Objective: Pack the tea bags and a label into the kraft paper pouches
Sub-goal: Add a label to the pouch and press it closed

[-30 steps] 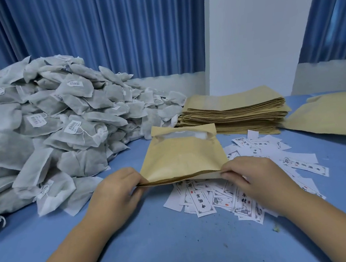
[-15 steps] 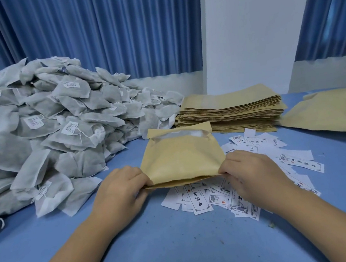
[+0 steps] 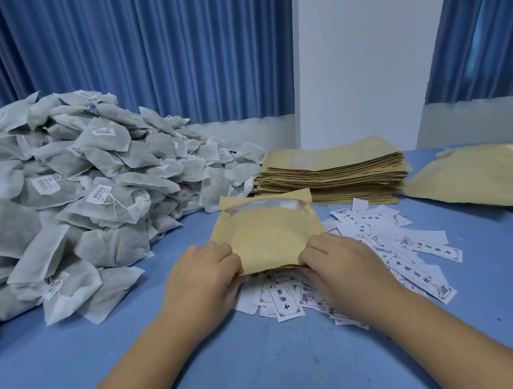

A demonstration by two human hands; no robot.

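Subject item: one kraft paper pouch (image 3: 265,234), held low over the blue desk (image 3: 265,366) in front of the person. Its long axis runs left to right. Its mouth faces away from the person and gapes slightly, with a pale inner strip visible along the far edge.

Left hand (image 3: 203,274): fingers (image 3: 223,254) curled and clamped on the pouch's near left corner.
Right hand (image 3: 340,264): fingers (image 3: 314,251) curled and clamped on the near right corner.

Supply positions: the heap of tea bags (image 3: 76,196) lies to the left of the pouch, nearer the left hand. The scattered paper labels (image 3: 394,243) lie under the pouch's near edge and spread to the right, nearer the right hand. The stack of flat pouches (image 3: 331,171) sits beyond the held pouch. More kraft pouches (image 3: 482,178) lie at far right; whether they are filled cannot be determined.

Assessment: because the mouth points away, filling would require one hand to let go and reach round to the far edge.

Writing: the labels carry bordered vertical Chinese characters; one (image 3: 282,300) appears to include 中 and 茶. The tea bag tags show barcode-like print, which is illegible.
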